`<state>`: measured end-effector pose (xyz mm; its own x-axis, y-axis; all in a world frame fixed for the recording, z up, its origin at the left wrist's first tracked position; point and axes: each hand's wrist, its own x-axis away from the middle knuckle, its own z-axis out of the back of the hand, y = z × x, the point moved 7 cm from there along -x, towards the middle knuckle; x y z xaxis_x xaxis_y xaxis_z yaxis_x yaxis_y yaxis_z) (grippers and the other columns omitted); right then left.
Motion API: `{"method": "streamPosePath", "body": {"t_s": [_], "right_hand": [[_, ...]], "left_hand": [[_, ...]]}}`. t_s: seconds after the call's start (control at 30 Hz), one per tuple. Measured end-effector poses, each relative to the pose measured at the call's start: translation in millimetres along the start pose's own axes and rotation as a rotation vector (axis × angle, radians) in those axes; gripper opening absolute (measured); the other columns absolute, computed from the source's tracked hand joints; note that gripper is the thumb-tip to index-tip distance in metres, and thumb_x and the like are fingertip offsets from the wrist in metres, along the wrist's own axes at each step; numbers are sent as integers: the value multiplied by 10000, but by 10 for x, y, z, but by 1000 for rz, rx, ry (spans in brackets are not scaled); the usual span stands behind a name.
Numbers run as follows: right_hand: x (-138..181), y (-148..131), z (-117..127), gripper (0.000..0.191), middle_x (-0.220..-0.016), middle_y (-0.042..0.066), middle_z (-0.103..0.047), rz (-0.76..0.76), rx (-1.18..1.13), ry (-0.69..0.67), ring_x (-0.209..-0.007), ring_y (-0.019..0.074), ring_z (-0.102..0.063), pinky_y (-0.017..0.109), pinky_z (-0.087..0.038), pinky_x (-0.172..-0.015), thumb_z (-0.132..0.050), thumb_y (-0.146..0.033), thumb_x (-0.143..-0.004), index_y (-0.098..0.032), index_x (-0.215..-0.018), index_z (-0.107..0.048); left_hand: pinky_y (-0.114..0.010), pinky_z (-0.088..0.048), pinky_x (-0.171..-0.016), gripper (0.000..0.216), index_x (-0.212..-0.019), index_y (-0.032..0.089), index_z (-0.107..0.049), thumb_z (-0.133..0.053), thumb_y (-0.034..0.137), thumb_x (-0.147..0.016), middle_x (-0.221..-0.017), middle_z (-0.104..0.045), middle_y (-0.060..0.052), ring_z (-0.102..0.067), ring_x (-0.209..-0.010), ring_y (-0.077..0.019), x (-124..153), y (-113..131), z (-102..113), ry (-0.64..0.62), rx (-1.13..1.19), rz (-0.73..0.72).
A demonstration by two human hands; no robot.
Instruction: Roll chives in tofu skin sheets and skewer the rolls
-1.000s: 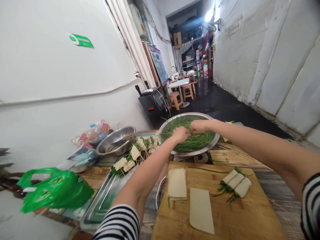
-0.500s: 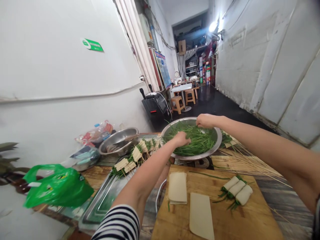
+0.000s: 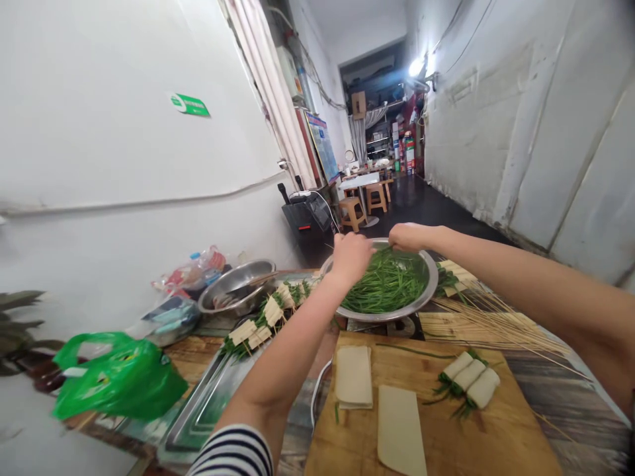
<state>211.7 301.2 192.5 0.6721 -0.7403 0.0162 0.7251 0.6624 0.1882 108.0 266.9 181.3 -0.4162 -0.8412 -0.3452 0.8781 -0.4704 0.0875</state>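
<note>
A steel bowl [image 3: 430, 291] full of long green chives [image 3: 384, 285] stands behind the cutting board [image 3: 471, 439]. Over its left far rim is my left hand [image 3: 353, 256], fingers closed on some chives. My right hand [image 3: 411, 237] is pinched at the far right rim, with chive strands at its fingertips. On the board lie a stack of tofu sheets [image 3: 354, 377], a single tofu sheet [image 3: 401, 426] in front of it, and three tofu rolls [image 3: 469, 380] with green ends showing. One loose chive [image 3: 414, 350] lies near the board's far edge.
Bamboo skewers [image 3: 489, 327] lie right of the bowl. To the left are a metal tray [image 3: 198, 423] with skewered rolls [image 3: 272, 311] at its far end, a second steel bowl [image 3: 238, 284] and a green plastic bag [image 3: 119, 380]. Stools [image 3: 352, 213] stand farther back.
My left hand has risen from the chives in the bowl to the far left rim, closer to my right hand. My right hand stays near the far rim.
</note>
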Motion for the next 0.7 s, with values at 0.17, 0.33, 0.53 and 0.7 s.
{"method": "streamPosePath", "body": {"t_s": [0.17, 0.33, 0.53, 0.7], "right_hand": [[-57, -180, 38, 254, -781, 110, -714, 97, -13, 2, -697, 173, -592, 267, -357, -645, -510, -144, -759, -117, -812, -757], [-31, -163, 36, 220, -636, 39, -656, 141, -121, 5, -580, 120, -503, 243, -335, -592, -514, -160, -751, -132, -698, -726], [3, -140, 23, 243, -465, -18, -526, 124, -296, 10, -486, 97, -453, 212, -350, -546, -496, -234, -774, -154, -617, -665], [61, -68, -28, 224, -436, -38, -464, -168, -819, 256, -450, 89, -403, 213, -323, -486, -550, -313, -738, -154, -624, -659]], "left_hand": [[-461, -296, -978, 271, -1083, 183, -632, -403, 199, -940, -1059, -689, -97, -584, -1064, -259, 26, 126, -151, -135, 52, 11], [-313, -416, -835, 305, -831, 163, -680, -405, 242, -936, -862, -707, -58, -623, -889, -205, 40, -48, -185, -207, 204, 28], [-236, -450, -762, 346, -715, 151, -657, -413, 277, -925, -712, -690, -10, -613, -724, -137, 80, -239, -170, -153, 416, 35], [-277, -453, -852, 339, -866, 161, -647, -355, 306, -958, -861, -706, -43, -628, -858, -164, 79, -390, -214, 129, 651, 188]]}}
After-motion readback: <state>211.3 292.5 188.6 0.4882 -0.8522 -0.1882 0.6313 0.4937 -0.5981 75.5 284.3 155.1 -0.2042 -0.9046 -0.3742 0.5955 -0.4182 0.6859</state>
